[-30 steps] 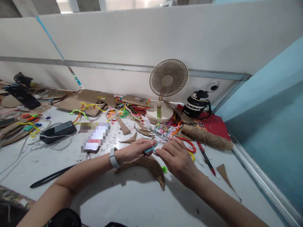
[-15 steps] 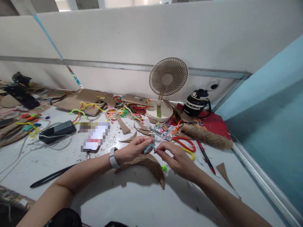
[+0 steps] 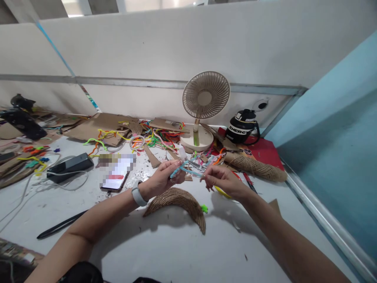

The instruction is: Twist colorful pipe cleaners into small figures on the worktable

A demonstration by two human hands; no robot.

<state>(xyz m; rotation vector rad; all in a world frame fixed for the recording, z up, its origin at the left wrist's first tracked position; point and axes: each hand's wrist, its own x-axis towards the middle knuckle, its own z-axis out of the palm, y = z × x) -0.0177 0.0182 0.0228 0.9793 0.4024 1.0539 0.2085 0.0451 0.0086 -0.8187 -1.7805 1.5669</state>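
A light blue pipe cleaner [image 3: 191, 171] is stretched between my two hands, with a bent, looped part at the left. My left hand [image 3: 165, 176], wearing a grey wristband, pinches the looped part between thumb and fingers. The fingertips of my right hand [image 3: 219, 179] are closed on the free end. Below them on the table lies a curved crescent wrapped in brown twine [image 3: 176, 196]. A small bright green twisted piece [image 3: 204, 208] touches its right side.
A desk fan [image 3: 204, 98] stands at the back, beside a black jug [image 3: 241, 127]. A twine roll [image 3: 255, 168] lies at the right. Pipe cleaners and cardboard scraps [image 3: 152, 156] are strewn behind my hands. A phone [image 3: 118, 173] and a black box with a cable [image 3: 70, 167] lie left.
My right hand has moved right and up, away from my left, drawing the blue pipe cleaner out straight. My left hand has shifted slightly left. The view has turned a little.
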